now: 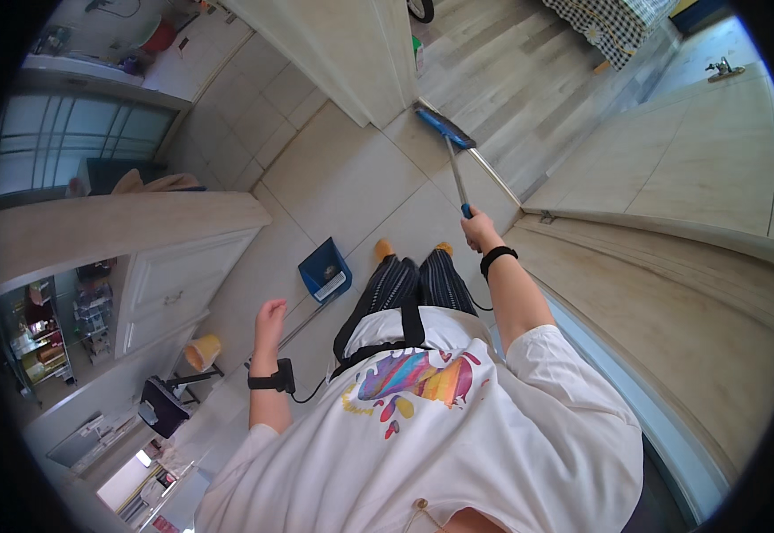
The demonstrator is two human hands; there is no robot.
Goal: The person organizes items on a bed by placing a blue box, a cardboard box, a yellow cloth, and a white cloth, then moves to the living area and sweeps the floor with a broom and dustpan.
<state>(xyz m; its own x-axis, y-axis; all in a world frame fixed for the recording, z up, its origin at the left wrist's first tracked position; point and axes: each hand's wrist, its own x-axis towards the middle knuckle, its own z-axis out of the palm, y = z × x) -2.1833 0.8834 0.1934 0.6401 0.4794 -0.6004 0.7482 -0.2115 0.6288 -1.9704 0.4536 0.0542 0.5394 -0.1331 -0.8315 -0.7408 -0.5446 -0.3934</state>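
Observation:
My right hand [480, 230] is wrapped around the blue grip of a long-handled broom [455, 172]. The blue broom head [445, 128] rests at the doorway, its dark bristles along the metal threshold strip [495, 176]. To the left, my left hand [270, 320] hangs with its fingers curled and nothing visible in them. Behind that forearm runs the metal handle [303, 326] of a blue dustpan [320, 261]. The dustpan is on the tiles left of my feet, with a small grey clump [331, 272] inside.
Beyond the threshold lies wood-look flooring [513, 80], with a checked cloth [610, 26] at the back. An open door [693, 160] stands right; a wall end [353, 53] juts in ahead. White cabinets [187, 286], a yellow bin [202, 352] and a dark chair [163, 406] are left.

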